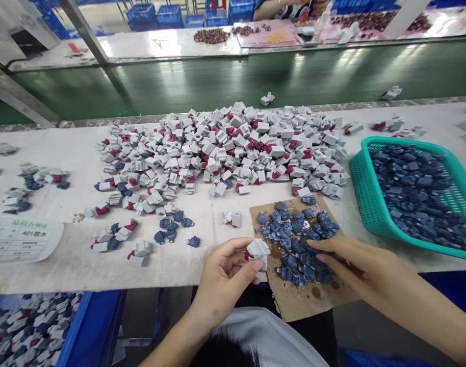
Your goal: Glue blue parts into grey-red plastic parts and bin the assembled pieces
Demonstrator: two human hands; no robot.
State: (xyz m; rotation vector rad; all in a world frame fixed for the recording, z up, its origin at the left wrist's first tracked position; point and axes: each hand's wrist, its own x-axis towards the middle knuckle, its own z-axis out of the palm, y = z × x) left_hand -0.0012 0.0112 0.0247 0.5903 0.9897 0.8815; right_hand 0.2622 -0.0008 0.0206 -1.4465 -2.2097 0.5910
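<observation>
A long white work table point(65, 270) spreads before me, with a big heap of white-and-red plastic parts point(217, 148) across it and a teal mesh basket point(370, 204) of dark blue parts at the right. Nearer lies a stained brown cardboard sheet point(294, 300) piled with glossy dark blue pieces point(298, 244). My right hand point(355, 265) sits loosely open just beside them, holding nothing; my left hand point(221, 275) pinches a small white ridged block point(258, 252) with red showing, at the cardboard's left edge.
</observation>
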